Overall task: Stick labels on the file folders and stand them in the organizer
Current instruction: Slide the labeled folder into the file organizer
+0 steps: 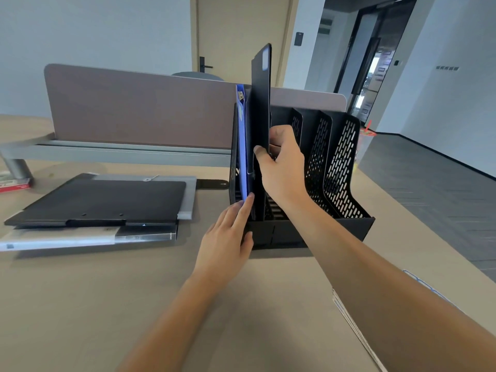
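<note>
Fingers of right hand (pixel 281 167) around rigid black folder (pixel 260 103), left hand (pixel 228 237) flat

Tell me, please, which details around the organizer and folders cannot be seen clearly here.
- Black folder label, head view: too blurred to read.
- Black folder's bottom: hidden behind the right hand and the organizer front.
- Blue folder: seen edge-on, faces hidden.
- Papers at right: covered by the right forearm.

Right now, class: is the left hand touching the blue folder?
Touching. The head view shows the left hand's straight fingertips pressed against the blue folder's lower edge in the organizer.
</note>
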`<state>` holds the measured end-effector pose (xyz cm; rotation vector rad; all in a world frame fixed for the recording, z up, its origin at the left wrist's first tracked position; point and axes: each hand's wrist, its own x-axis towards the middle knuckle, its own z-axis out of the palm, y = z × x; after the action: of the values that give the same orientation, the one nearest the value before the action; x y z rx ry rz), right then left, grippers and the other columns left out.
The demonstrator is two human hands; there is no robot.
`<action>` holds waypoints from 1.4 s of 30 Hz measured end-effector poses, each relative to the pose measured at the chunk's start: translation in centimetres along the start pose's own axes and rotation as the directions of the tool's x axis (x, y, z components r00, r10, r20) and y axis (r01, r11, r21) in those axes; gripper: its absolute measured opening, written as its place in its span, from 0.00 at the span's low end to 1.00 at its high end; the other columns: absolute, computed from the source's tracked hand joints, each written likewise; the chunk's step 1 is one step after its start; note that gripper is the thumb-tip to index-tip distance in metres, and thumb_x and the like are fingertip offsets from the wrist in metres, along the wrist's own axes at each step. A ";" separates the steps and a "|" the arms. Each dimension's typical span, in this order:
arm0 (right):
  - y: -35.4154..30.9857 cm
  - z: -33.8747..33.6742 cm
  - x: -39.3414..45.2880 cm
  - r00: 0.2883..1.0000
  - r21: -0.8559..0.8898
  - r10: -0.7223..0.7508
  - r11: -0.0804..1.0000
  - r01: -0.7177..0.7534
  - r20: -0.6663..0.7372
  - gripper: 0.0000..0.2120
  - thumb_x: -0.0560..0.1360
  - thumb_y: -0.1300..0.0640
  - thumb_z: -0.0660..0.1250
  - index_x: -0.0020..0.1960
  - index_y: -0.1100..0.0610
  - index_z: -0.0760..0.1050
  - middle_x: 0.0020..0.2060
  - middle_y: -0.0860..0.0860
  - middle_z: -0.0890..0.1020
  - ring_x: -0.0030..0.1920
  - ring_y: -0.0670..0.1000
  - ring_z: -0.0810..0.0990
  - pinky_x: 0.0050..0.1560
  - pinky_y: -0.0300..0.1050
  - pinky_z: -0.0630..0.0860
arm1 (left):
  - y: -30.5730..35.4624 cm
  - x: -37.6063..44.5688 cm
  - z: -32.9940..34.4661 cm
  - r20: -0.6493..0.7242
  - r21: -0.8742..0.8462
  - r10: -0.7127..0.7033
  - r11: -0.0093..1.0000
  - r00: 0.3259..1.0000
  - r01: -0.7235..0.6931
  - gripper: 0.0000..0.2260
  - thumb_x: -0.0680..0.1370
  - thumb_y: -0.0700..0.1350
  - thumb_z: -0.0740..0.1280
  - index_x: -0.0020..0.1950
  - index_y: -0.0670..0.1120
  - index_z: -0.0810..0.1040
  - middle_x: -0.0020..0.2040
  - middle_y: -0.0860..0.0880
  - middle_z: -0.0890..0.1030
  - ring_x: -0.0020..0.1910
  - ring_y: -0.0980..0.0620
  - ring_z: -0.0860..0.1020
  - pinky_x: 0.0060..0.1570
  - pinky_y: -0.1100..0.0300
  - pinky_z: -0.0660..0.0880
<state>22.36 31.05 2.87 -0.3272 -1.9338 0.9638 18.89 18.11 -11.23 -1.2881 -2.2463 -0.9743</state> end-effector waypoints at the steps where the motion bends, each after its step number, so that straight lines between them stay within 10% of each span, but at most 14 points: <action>1: 0.1 0.0 -0.1 1.000 0.001 -0.004 1.000 0.004 0.004 0.11 0.82 0.63 0.69 0.62 0.56 0.73 0.52 0.44 0.82 0.50 0.40 0.83 0.42 0.25 0.76 | 0.0 0.0 0.0 0.001 -0.001 0.000 1.000 1.000 0.000 0.37 0.81 0.46 0.65 0.83 0.57 0.46 0.75 0.52 0.68 0.68 0.53 0.73 0.53 0.58 0.79; 19: 3.9 0.2 -2.1 0.992 -0.050 0.034 0.998 -0.028 0.121 0.12 0.79 0.64 0.72 0.60 0.55 0.75 0.52 0.42 0.82 0.51 0.32 0.80 0.50 0.24 0.74 | -0.1 -0.2 0.0 0.030 -0.011 -0.021 1.000 0.999 0.021 0.40 0.80 0.45 0.67 0.83 0.57 0.45 0.77 0.53 0.65 0.72 0.52 0.68 0.56 0.55 0.79; 29: 5.9 -3.3 -3.9 0.932 -0.181 0.011 0.982 0.059 0.363 0.35 0.82 0.61 0.70 0.83 0.46 0.61 0.71 0.44 0.78 0.65 0.44 0.81 0.66 0.39 0.78 | 0.0 -0.2 -0.3 0.018 -0.036 -0.040 0.999 0.999 0.041 0.41 0.79 0.45 0.67 0.83 0.58 0.44 0.75 0.54 0.66 0.69 0.53 0.70 0.51 0.57 0.76; 42: 4.9 -2.2 -3.8 0.884 -0.243 0.033 0.966 0.093 0.467 0.39 0.83 0.59 0.69 0.85 0.41 0.53 0.76 0.43 0.73 0.67 0.47 0.80 0.71 0.55 0.77 | 0.1 -0.4 -0.4 0.039 -0.046 -0.071 0.996 0.997 0.073 0.43 0.80 0.47 0.66 0.82 0.59 0.38 0.75 0.53 0.66 0.70 0.52 0.70 0.52 0.58 0.75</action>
<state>25.53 33.18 -2.49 -0.2223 -2.5135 0.8173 19.13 17.65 -11.17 -1.2622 -2.3256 -1.0436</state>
